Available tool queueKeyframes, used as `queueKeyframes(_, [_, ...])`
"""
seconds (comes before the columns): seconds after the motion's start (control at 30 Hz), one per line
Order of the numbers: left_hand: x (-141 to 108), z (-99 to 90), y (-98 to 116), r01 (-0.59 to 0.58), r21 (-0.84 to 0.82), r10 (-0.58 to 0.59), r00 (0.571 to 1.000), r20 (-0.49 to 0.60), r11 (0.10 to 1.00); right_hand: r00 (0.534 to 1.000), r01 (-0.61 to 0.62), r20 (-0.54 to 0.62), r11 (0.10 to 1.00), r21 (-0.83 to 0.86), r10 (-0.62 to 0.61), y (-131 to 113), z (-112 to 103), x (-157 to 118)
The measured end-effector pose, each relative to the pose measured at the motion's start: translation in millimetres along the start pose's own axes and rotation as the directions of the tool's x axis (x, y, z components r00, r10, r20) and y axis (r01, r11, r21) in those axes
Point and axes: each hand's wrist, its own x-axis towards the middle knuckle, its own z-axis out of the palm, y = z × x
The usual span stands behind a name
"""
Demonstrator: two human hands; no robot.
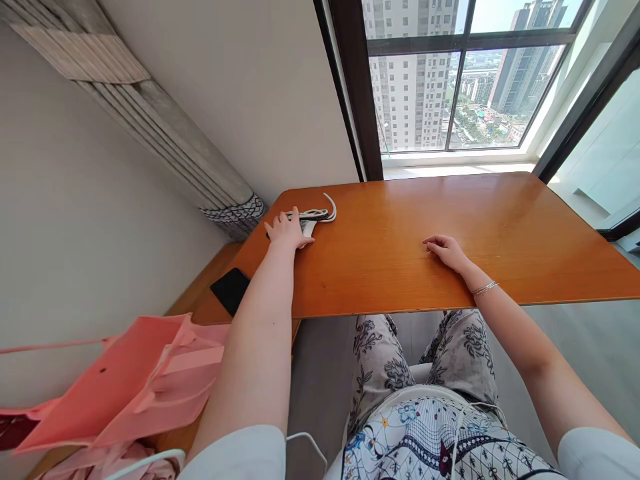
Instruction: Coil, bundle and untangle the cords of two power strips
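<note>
My left hand (286, 230) reaches to the far left of the brown wooden table (370, 267). Its fingers and thumb are spread over a bundle of white and dark cables (320, 215). A flat whitish piece (309, 229) shows beside the thumb; the hand covers part of it, so I cannot tell what it is. Over the middle right of the tabletop is my right hand (447, 251), its fingers loosely curled together with nothing visible in them. A dark flat rectangular object (231, 291) lies near my left forearm.
A pink bag (130, 387) stands at the lower left, with pink fabric (115, 463) below it. A grey curtain (185, 147) hangs at the left wall. Behind the table is a window (415, 100). A white cable (310, 440) trails near my lap.
</note>
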Motion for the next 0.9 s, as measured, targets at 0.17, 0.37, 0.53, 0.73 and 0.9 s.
queueKeyframes(0.17, [-16.7, 4.8, 29.4, -0.019, -0.076, 0.008, 0.99, -0.141, 0.997, 0.999, 0.031, 0.025, 0.998, -0.052, -0.03, -0.5, 0.8, -0.5])
queueKeyframes(0.37, [-57.6, 15.1, 112.3, -0.299, -0.318, 0.237, 0.946, -0.221, 0.9, 0.995, 0.097, -0.012, 0.987, -0.127, -0.099, 2.3, 2.4, -1.2])
queueKeyframes(0.53, [-92.6, 34.6, 193.7, -0.425, -0.504, 0.388, 0.903, -0.182, 0.752, 0.987, 0.143, -0.028, 0.95, -0.279, -0.157, 2.2, 0.1, -2.7])
queueKeyframes(0.73, [-118.4, 42.3, 222.3, -0.549, -0.497, 0.556, 0.817, -0.149, 0.673, 0.98, 0.166, -0.038, 0.908, -0.385, -0.196, -1.8, -3.7, -4.8])
queueKeyframes(0.9, [-119.7, 40.0, 218.5, -0.558, -0.482, 0.564, 0.812, -0.15, 0.676, 0.975, 0.184, -0.014, 0.848, -0.497, -0.22, -0.4, -6.4, -3.6])
